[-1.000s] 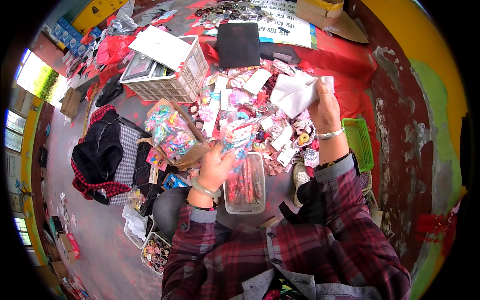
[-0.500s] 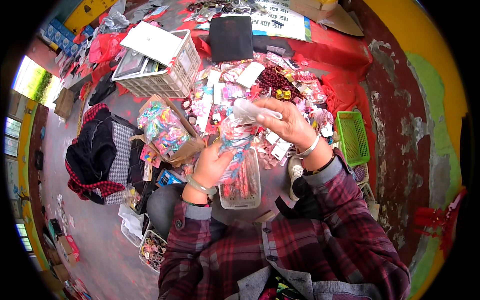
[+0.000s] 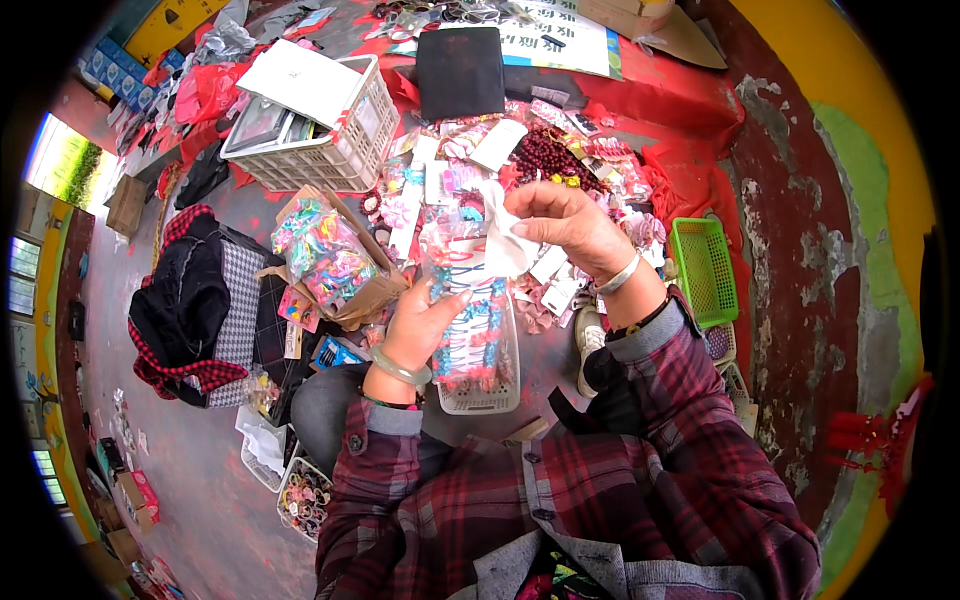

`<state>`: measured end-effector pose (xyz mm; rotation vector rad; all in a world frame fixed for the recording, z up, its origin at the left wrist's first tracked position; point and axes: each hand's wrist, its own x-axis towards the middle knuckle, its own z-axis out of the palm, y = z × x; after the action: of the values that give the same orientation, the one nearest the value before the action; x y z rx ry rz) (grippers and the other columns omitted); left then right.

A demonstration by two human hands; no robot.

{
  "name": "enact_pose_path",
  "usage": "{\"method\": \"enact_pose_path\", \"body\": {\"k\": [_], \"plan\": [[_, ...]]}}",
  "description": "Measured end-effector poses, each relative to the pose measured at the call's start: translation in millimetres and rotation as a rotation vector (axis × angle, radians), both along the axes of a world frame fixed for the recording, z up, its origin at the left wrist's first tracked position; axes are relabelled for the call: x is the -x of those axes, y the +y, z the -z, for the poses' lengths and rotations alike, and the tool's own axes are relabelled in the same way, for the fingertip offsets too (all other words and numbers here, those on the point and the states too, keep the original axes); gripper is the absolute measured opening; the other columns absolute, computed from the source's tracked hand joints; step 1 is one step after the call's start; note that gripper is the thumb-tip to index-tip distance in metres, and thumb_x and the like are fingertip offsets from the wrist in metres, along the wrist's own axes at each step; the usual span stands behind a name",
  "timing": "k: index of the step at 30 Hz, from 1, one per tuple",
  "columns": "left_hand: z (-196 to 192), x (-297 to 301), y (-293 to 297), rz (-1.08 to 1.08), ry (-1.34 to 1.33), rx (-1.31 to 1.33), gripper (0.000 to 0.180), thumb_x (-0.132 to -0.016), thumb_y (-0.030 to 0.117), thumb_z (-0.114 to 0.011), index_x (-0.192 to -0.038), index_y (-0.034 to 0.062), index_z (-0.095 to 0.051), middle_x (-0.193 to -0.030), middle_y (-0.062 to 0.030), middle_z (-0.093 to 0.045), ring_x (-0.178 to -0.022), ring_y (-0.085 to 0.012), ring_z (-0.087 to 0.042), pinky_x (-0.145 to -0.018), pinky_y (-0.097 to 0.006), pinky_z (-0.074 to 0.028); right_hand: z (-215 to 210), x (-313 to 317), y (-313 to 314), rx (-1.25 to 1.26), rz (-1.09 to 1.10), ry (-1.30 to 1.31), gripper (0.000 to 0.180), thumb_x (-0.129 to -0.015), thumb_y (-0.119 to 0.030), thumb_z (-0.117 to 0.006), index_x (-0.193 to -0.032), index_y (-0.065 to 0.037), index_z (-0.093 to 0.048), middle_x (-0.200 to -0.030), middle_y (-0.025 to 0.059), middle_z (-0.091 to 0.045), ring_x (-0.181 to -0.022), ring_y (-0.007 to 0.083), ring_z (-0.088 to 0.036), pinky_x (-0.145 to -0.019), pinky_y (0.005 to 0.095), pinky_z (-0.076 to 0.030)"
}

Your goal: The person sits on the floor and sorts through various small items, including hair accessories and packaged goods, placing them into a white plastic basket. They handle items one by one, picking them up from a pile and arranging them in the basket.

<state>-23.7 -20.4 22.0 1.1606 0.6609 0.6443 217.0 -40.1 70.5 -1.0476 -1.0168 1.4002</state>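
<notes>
My left hand point(image 3: 422, 325) grips the left side of a clear plastic bag point(image 3: 462, 345), thumb across its front. Rows of small blue, white and red pieces show inside; their exact kind I cannot make out. My right hand point(image 3: 575, 225) pinches a thin white sheet point(image 3: 510, 240) between thumb and fingers at the bag's upper right. Whether that sheet is part of the bag or separate is unclear. Below the bag stands a white plastic basket point(image 3: 480, 404), mostly covered by it.
Hair accessories and beads point(image 3: 550, 160) lie heaped ahead. A carton point(image 3: 372, 290) of colourful packets stands left, with a white crate point(image 3: 330, 160) behind. At right is a green basket point(image 3: 704, 270). Clothing point(image 3: 180, 300) lies far left, small baskets point(image 3: 305, 500) by my left knee.
The bag has turned and flattened, so its rows of pieces now face me. The white sheet, bunched at the bag's top before, now hangs spread from my right hand, which has moved slightly right.
</notes>
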Motion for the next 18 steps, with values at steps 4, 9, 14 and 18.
{"method": "enact_pose_path", "body": {"k": [4,9,14,18], "plan": [[-6,1,-1,0.034,0.088,-0.052,0.023,-0.088,0.007,-0.059,-0.108,-0.0020,-0.060,-0.099,-0.0035,-0.064,-0.087,-0.0094,-0.058,-0.079,-0.027,-0.047,-4,0,-3,0.062,-0.160,-0.141,0.027,-0.081,-0.007,-0.068,-0.107,0.001,-0.064,-0.095,0.0024,-0.064,-0.085,0.0074,-0.057,-0.075,0.0216,-0.045],[-6,1,-3,0.104,0.081,-0.084,0.024,-0.088,0.008,-0.059,-0.109,-0.0024,-0.059,-0.100,-0.0030,-0.063,-0.086,-0.0083,-0.057,-0.079,-0.026,-0.047,7,0,3,-0.466,-0.169,-0.562,0.017,-0.086,-0.012,-0.064,-0.097,0.001,-0.066,-0.082,-0.0029,-0.061,-0.072,0.0043,-0.050,-0.061,0.0236,-0.042],[1,2,-3,0.177,0.185,-0.297,0.024,-0.088,0.008,-0.058,-0.110,-0.0011,-0.060,-0.099,-0.0017,-0.063,-0.087,-0.0079,-0.056,-0.079,-0.026,-0.046,-4,5,-4,-0.067,-0.118,-0.318,0.018,-0.088,-0.016,-0.062,-0.089,0.001,-0.064,-0.073,-0.0017,-0.058,-0.067,0.0051,-0.049,-0.059,0.0248,-0.042],[3,0,-2,0.200,0.306,-0.322,0.023,-0.087,0.008,-0.059,-0.109,-0.0007,-0.060,-0.097,-0.0018,-0.063,-0.088,-0.0081,-0.055,-0.079,-0.027,-0.046,-7,21,-10,0.024,-0.006,-0.346,0.018,-0.084,-0.015,-0.067,-0.092,0.001,-0.063,-0.075,0.0006,-0.061,-0.069,0.0056,-0.054,-0.060,0.0224,-0.044]]}}
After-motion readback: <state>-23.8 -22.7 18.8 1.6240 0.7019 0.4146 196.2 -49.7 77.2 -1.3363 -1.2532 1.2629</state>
